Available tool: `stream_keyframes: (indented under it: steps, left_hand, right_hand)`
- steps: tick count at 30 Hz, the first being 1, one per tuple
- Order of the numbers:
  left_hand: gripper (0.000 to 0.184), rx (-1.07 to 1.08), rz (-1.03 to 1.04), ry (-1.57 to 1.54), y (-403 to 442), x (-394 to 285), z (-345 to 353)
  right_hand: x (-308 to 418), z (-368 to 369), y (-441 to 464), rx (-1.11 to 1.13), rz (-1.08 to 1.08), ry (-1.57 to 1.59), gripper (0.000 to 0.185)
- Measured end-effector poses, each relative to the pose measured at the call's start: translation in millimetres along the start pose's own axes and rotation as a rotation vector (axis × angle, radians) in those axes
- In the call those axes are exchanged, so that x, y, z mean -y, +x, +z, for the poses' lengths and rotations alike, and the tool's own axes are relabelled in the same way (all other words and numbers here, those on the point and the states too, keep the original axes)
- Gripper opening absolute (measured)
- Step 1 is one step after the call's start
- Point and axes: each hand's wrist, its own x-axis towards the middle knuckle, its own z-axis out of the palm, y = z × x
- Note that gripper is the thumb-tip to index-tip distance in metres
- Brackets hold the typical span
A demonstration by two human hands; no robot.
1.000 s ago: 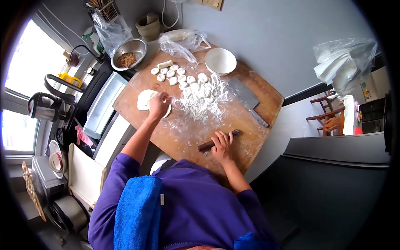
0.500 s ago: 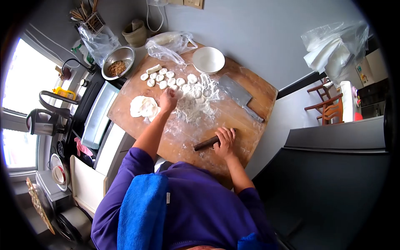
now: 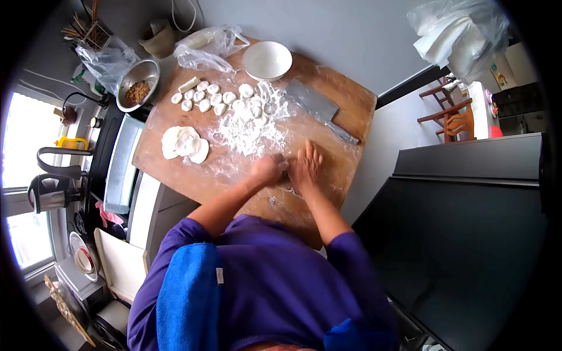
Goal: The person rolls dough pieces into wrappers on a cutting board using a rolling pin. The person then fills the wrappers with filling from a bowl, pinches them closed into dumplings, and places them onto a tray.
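My left hand (image 3: 268, 169) is closed and slightly blurred, low over the floured wooden board (image 3: 345, 169). Something pale, which looks like a small piece of dough, shows at its fingertips. Close beside it, my right hand (image 3: 307, 168) lies over a dark rolling pin (image 3: 286, 175), fingers stretched forward; most of the pin is hidden under the hands. Loose flour (image 3: 249, 137) covers the board's middle. Several small dough rounds (image 3: 215, 99) lie beyond it with a short dough strip (image 3: 188, 85). Thin dough wrappers (image 3: 185, 144) overlap in a pile at the left.
A cleaver (image 3: 319, 105) lies flat on the board's right side. At the back stand a white bowl (image 3: 267, 61) and a plastic bag (image 3: 208, 47). A metal bowl of brown filling (image 3: 139, 88) sits beyond the left corner. A dark cabinet-like surface (image 3: 451, 234) is at right.
My left hand has come back from the dough rounds to beside my right hand. My right hand has shifted slightly left and forward, now covering most of the rolling pin. The view has shifted.
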Motion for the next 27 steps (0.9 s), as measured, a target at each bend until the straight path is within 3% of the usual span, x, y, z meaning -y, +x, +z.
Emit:
stream_keyframes:
  steps: [4,8,9,11,13,15,16,19,21,23,25,27]
  left_hand:
    - [0.019,0.053,0.159,0.018,36.0,22.0,-11.7]
    - [0.016,0.073,0.205,0.017,33.3,31.5,-12.4]
    - [0.018,-0.064,0.152,0.026,22.5,33.5,-6.4]
    - [0.019,-0.063,-0.123,-0.030,-3.7,25.9,-0.3]
    - [0.018,-0.136,-0.074,-0.035,-13.4,20.8,6.8]
    - [0.022,-0.126,0.042,0.033,2.2,16.7,-0.4]
    - [0.021,0.032,0.004,0.060,16.2,13.7,-9.0]
    - [0.020,0.144,0.069,0.089,37.0,26.2,-17.8]
    - [0.014,0.170,0.356,0.371,36.9,39.9,-11.3]
    - [0.017,-0.050,0.082,-0.075,1.8,28.6,-22.9]
    - [0.018,-0.065,-0.044,-0.076,-7.9,37.7,-11.9]
    - [0.021,-0.048,0.009,-0.104,-11.3,34.3,-3.8]
  right_hand:
    - [8.8,13.4,31.0,0.002,0.068,-0.033,0.041]
    - [-2.0,3.6,0.5,-0.014,-0.089,-0.031,0.050]
    - [-4.7,-3.6,-12.5,0.032,-0.173,-0.050,0.051]
    - [-3.6,-10.2,-22.0,0.028,-0.152,-0.056,0.052]
    - [-1.7,-1.3,-20.6,0.028,-0.117,-0.058,0.053]
    - [2.4,23.8,17.8,-0.127,-0.079,-0.109,0.053]
    - [7.7,23.6,28.8,-0.127,-0.081,-0.111,0.053]
    - [17.3,14.8,38.5,-0.126,-0.124,-0.108,0.054]
    - [13.5,3.8,9.7,-0.028,-0.209,0.025,0.053]
    - [5.6,-10.8,-29.0,0.001,-0.206,0.015,0.054]
    - [4.8,-12.3,-31.0,0.027,-0.192,0.003,0.056]
    - [12.3,3.3,-9.3,-0.054,-0.109,-0.026,0.056]
